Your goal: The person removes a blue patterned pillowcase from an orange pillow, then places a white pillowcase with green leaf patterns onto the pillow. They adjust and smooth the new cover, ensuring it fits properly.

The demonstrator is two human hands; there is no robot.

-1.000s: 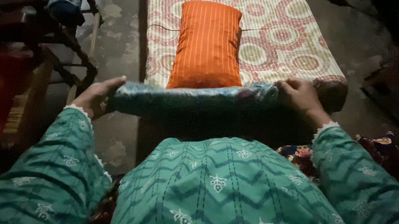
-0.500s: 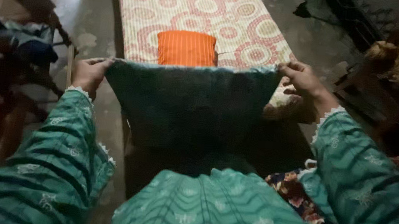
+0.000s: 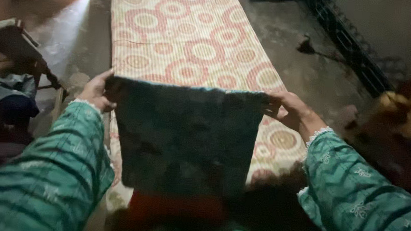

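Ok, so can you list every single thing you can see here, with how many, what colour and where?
cloth: one, dark teal, held up flat by its two top corners over the near end of the bed
bed cover: one, cream with red and orange rings, running up the middle
orange thing: one, showing just below the cloth's lower edge; kind unclear
floor: grey, stained, both sides of the bed
chair-like frame: one, dark, far left, with dark clothes piled by it
yellowish bundle: one, far right, blurred
sleeves: two, green patterned
left hand: pinching the cloth's top left corner
right hand: pinching the top right corner
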